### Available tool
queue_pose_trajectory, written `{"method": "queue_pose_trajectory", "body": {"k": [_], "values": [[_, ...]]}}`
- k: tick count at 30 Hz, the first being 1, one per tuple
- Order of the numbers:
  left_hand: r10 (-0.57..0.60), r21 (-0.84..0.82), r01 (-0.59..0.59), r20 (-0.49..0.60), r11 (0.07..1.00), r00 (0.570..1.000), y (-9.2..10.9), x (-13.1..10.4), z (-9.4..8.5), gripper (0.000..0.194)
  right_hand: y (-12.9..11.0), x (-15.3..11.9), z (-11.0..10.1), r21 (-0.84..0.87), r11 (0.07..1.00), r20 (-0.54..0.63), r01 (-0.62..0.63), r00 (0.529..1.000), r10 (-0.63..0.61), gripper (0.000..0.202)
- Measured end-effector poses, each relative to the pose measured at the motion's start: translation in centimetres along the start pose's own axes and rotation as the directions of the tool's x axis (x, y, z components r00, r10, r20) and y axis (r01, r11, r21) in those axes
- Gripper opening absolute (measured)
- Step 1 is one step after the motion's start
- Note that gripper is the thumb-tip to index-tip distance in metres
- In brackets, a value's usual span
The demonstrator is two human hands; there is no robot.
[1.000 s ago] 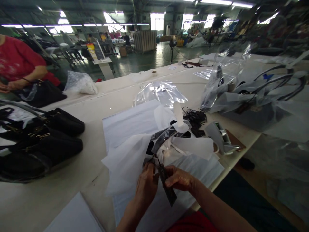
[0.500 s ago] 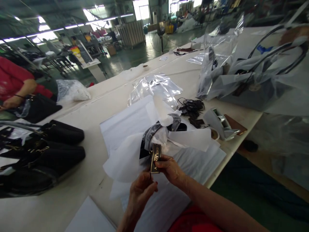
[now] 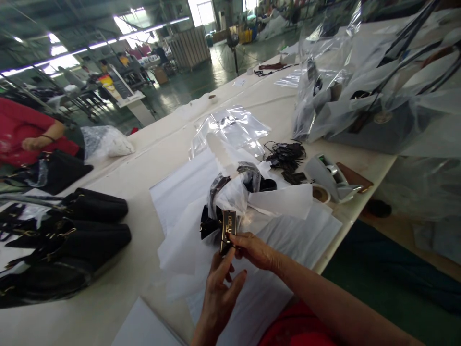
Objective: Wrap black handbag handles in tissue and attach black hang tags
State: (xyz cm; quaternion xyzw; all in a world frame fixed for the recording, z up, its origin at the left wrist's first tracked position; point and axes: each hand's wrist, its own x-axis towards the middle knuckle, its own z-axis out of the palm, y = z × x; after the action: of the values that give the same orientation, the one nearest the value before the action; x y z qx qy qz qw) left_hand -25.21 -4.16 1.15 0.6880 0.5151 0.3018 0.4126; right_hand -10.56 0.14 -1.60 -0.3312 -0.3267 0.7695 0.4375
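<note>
Pinches a black, gold-lettered tag (image 3: 227, 225) between thumb and fingers of the right hand (image 3: 254, 250), low in the middle of a pale worktable (image 3: 163, 153). Half a second on from a lower spot, now reaches up with the left hand (image 3: 220, 293) to the tag's lower edge, with fingertips there and thumb spread apart (impossible to tell, from this angle, whether with any real grip). Unlike a second ago, when slanted and dark between both hands, now turned lettering-up, though partly covered by the right thumb. By the look of it, past the turning-over and into a two-handed adjustment, with the hold mainly on the right.

From the tag, just beside at ten o'clock: black material (image 3: 207, 228) amid white tissue (image 3: 180, 242). At twelve: a film-wrapped strap (image 3: 217, 191), then, farther on, clear plastic bags (image 3: 239, 122). Hard to say how joined to the tag, if at all. Between one and two: a heap of dark cords (image 3: 284, 156). At two: a grey holder (image 3: 320, 173) and, beyond, a plastic-shrouded handbag (image 3: 374, 132). At nine, well apart: black handbags (image 3: 103, 242). At ten, farther off: a co-worker in red (image 3: 21, 122).
</note>
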Motion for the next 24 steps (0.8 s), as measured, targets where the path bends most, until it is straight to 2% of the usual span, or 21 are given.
{"method": "queue_pose_trajectory", "body": {"k": [4, 8, 11, 14, 16, 19, 22, 24], "values": [[-0.042, -0.087, 0.044, 0.024, 0.995, 0.999, 0.0, 0.6, -1.6, 0.041, -0.1, -0.3, -0.1, -0.226, 0.965, 0.086, 0.135, 0.989, -0.119, 0.056], [-0.056, -0.109, 0.059, 0.033, 0.992, 0.998, 0.3, 0.9, -2.2, 0.039, -0.4, -0.4, -0.3, -0.339, 0.883, 0.243, 0.325, 0.937, -0.252, 0.043], [-0.067, -0.102, 0.067, 0.006, 0.992, 0.998, 0.5, 1.4, -2.1, 0.035, -0.2, -0.6, -1.0, -0.403, 0.851, 0.233, 0.337, 0.937, -0.26, 0.032], [-0.056, 0.016, 0.057, -0.069, 0.998, 0.996, 0.1, 1.9, -2.0, 0.033, 0.1, -0.8, -1.8, -0.474, 0.817, 0.179, 0.329, 0.944, -0.276, 0.025], [-0.005, 0.136, 0.023, -0.131, 0.99, 0.991, -0.3, 2.1, -2.0, 0.03, 0.2, -0.9, -2.0, -0.415, 0.855, 0.094, 0.309, 0.95, -0.298, 0.028], [0.068, 0.282, -0.001, -0.229, 0.959, 0.971, -1.0, 0.9, -2.3, 0.025, 0.0, -0.6, -1.8, -0.192, 0.948, -0.046, 0.255, 0.962, -0.268, 0.024], [0.032, 0.398, 0.098, -0.308, 0.912, 0.951, -1.9, -2.2, -2.8, 0.023, -0.2, -0.1, -1.5, 0.003, 0.973, -0.071, 0.23, 0.971, -0.229, 0.033], [-0.042, 0.444, 0.211, -0.36, 0.871, 0.932, -2.4, -5.0, -3.2, 0.021, -0.2, 0.5, -1.6, 0.046, 0.971, -0.064, 0.233, 0.971, -0.23, 0.037]]}}
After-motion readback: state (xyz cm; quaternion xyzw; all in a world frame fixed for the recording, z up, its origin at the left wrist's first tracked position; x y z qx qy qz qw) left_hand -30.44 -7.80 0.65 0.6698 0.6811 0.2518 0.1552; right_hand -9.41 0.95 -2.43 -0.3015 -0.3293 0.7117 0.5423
